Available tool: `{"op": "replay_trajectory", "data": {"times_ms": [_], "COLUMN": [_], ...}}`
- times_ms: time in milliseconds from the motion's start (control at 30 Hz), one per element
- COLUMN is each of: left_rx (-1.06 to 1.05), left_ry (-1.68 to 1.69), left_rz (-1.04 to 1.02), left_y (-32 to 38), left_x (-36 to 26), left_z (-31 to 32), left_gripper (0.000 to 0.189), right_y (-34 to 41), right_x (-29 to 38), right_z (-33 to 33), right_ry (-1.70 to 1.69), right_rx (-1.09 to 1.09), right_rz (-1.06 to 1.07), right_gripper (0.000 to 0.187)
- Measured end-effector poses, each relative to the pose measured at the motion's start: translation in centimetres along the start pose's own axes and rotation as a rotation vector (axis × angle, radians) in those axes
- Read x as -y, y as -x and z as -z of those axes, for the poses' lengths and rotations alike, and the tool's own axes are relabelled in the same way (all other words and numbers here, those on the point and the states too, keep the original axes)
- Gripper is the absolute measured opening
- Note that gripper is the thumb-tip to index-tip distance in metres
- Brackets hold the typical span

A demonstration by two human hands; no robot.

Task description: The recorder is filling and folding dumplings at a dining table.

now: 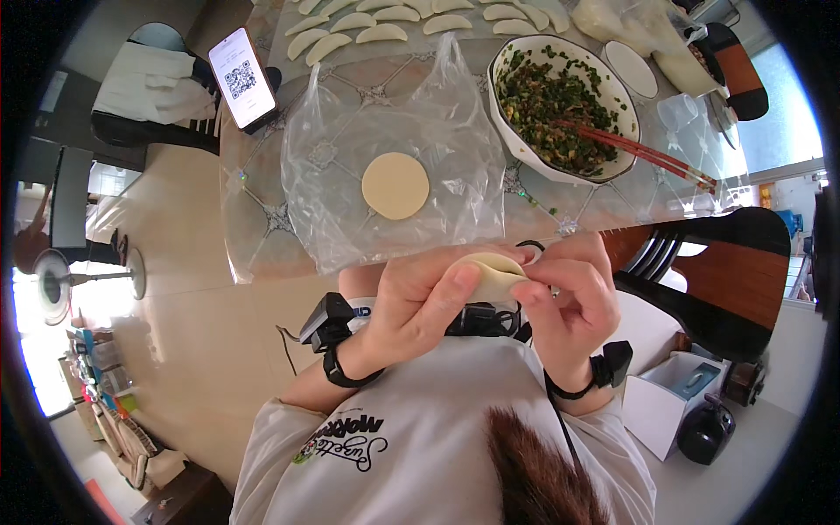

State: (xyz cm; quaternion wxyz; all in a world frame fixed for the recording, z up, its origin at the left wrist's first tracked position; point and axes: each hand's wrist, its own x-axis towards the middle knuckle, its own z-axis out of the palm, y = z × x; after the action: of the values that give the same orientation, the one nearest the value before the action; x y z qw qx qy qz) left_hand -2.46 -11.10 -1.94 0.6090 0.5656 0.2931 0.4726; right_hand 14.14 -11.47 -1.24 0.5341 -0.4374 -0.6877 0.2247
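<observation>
Between my two hands is a partly folded dumpling [492, 275], held above the table's near edge. My left hand [420, 295] grips its left side with the thumb on top. The fingertips of my right hand [571, 289] pinch its right end, where a dark gap shows between the dough edges. A round dumpling wrapper [395, 186] lies flat on a clear plastic bag [453, 138]. To the bag's right, a white bowl [502, 125] holds chopped green filling [558, 105], with red chopsticks [650, 154] leaning over its rim. Folded dumplings [380, 33] lie in rows at the far side.
A lit phone [243, 79] stands at the table's left edge. Right of the bowl are a white round lid [630, 69], a clear plastic cup [677, 111] and a bag of dough [610, 23]. Chairs stand at both sides, one [741, 275] close on the right.
</observation>
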Motion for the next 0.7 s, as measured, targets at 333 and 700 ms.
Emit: {"op": "replay_trajectory", "data": {"times_ms": [333, 700], "left_rx": [0.038, 0.001], "left_ry": [-0.066, -0.065], "left_rz": [0.086, 0.051], "left_y": [0.17, 0.11], "left_x": [-0.2, -0.04], "left_z": [-0.06, -0.64], "left_gripper": [0.04, 0.04], "right_y": [0.69, 0.91], "right_x": [-0.42, -0.32], "right_z": [0.3, 0.28], "right_ry": [-0.134, -0.018], "right_rx": [0.004, 0.03], "right_rz": [-0.072, -0.057], "right_gripper": [0.021, 0.022]}}
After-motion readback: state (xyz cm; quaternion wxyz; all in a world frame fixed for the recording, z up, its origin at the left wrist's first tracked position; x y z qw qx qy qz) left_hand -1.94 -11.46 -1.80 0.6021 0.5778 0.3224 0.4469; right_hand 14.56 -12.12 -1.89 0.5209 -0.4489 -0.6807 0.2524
